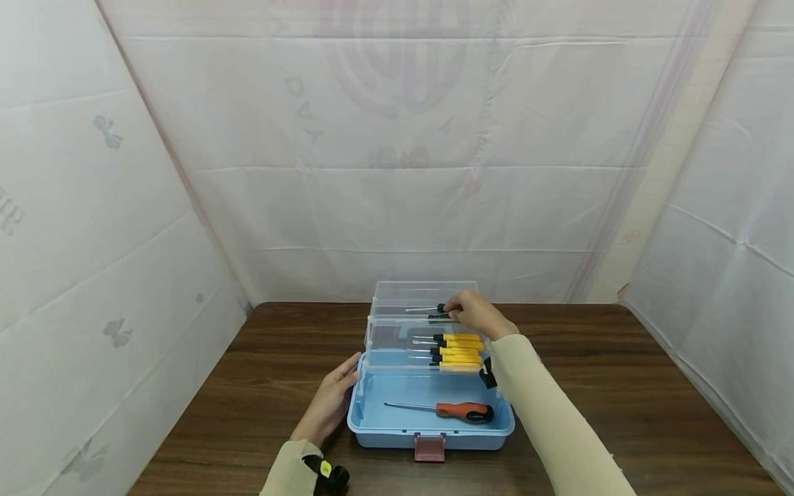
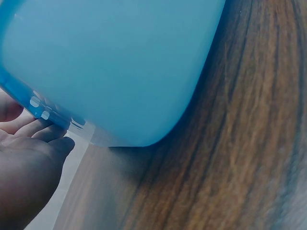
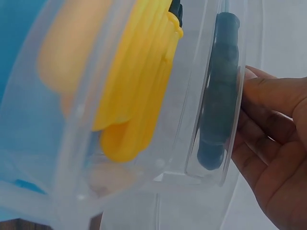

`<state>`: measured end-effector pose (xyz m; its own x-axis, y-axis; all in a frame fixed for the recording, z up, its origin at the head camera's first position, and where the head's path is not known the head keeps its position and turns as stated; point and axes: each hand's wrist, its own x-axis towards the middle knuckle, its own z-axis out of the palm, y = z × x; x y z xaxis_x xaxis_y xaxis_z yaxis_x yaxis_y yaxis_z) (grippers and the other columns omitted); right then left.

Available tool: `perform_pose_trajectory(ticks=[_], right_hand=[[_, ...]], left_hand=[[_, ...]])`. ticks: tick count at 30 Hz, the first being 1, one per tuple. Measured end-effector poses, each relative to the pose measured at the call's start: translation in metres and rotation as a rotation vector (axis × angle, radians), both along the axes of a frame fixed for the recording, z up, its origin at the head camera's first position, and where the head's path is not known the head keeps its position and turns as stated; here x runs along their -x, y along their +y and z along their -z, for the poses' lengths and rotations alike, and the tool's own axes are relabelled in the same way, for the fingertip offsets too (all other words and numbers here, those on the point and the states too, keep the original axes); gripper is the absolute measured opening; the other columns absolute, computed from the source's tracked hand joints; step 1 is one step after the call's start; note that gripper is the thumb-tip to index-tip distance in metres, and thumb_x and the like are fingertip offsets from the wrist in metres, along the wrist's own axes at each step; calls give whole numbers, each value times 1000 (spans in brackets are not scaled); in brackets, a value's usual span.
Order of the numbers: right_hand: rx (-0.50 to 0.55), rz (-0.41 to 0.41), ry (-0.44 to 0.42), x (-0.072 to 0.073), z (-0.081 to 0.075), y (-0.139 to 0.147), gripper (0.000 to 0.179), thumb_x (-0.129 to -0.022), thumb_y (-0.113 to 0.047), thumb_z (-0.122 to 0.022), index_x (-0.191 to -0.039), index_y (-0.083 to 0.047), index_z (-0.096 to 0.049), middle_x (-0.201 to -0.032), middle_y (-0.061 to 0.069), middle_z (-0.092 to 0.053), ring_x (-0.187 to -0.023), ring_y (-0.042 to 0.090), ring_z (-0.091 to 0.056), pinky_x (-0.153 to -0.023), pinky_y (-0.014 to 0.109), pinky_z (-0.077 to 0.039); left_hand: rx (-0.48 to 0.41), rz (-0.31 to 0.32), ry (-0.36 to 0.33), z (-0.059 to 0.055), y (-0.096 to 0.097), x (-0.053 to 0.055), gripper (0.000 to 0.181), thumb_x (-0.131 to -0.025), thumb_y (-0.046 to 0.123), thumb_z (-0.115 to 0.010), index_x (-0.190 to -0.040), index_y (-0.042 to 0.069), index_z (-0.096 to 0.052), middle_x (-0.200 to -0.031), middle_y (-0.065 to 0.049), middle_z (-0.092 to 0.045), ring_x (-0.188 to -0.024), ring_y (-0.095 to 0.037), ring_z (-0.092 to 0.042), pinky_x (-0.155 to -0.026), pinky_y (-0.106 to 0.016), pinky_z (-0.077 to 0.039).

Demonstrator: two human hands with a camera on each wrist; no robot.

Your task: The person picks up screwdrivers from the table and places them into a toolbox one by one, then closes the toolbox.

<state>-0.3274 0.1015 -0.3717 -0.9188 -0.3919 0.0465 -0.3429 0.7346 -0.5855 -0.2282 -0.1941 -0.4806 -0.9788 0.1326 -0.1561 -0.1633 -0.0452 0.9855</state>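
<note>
A light blue toolbox [image 1: 372, 439] stands with its clear lid raised and clear trays unfolded behind it. My left hand [image 1: 331, 401] rests against its left side, fingers stretched along the wall near the rim. At the rear tray, my right hand [image 1: 474, 311] pinches a screwdriver with a black collar [image 1: 441, 308], its thin shaft pointing left. Another dark screwdriver [image 1: 437, 317] lies just in front of it. Through the tray wall in the right wrist view, a dark handle [image 3: 219, 96] shows beside my curled fingers [image 3: 259, 139].
Several yellow-handled screwdrivers [image 1: 459, 353] lie side by side in the nearer clear tray. Inside the box bottom is an orange and black screwdriver [image 1: 462, 411]. A pink latch [image 1: 429, 448] hangs at the front. The wooden table [image 1: 248, 413] is surrounded by white sheeting [image 1: 372, 207].
</note>
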Motion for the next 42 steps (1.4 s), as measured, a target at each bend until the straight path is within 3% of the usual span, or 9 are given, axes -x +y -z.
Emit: perform_pose_trajectory(ticks=[9, 15, 21, 27, 31, 35, 42], right_hand=[[46, -8, 44, 0, 4, 11, 24, -96, -5, -55, -116, -1, -67, -115, 14, -67, -99, 24, -65, -85, 38, -56], [98, 2, 84, 0, 8, 22, 26, -98, -12, -54, -120, -4, -66, -121, 13, -65, -108, 27, -62, -92, 43, -54], [190, 22, 122, -5, 12, 36, 31, -100, -14, -51, -125, -1, -61, -126, 18, -62, -114, 34, -60, -95, 49, -51], [268, 95, 134, -6, 26, 58, 37, -101, -17, -49, -132, 1, -54, -132, 22, -57, -121, 39, -55, -100, 55, -46], [303, 149, 32, -3, 38, 72, 46, -103, -27, -45, -141, 0, -44, -143, 24, -46, -132, 42, -43, -106, 58, -38], [326, 205, -139, -2, 47, 80, 61, -103, -42, -38, -150, -4, -30, -152, 24, -32, -136, 45, -37, -109, 60, -33], [424, 214, -343, -4, 65, 85, 65, -104, -46, -30, -154, -6, -16, -154, 25, -28, -138, 44, -34, -111, 57, -30]], left_hand=[[1, 12, 11, 1, -2, 3, 51, -102, 11, -38, -151, 3, -24, -158, -22, -18, -146, -40, -16, -116, -55, -19], [2, 20, 26, -1, -5, 6, 49, -103, 11, -36, -150, 1, -26, -157, -23, -21, -146, -39, -15, -117, -55, -16], [-13, 25, 72, -7, -8, 15, 50, -105, 15, -31, -150, -3, -22, -157, -22, -22, -147, -38, -15, -119, -54, -11], [4, 26, 93, -13, -14, 27, 53, -106, 22, -27, -152, -1, -16, -159, -19, -20, -149, -35, -11, -120, -51, -8], [2, 44, 86, -14, -19, 35, 54, -106, 24, -25, -153, -1, -11, -160, -19, -14, -149, -35, -5, -121, -51, -5], [7, 66, 82, -14, -22, 43, 56, -107, 25, -24, -153, 0, -7, -161, -19, -7, -149, -35, -2, -121, -52, -3], [-8, 102, 78, -9, -25, 53, 58, -107, 27, -22, -153, -1, 0, -161, -21, 0, -149, -37, 2, -120, -53, -1]])
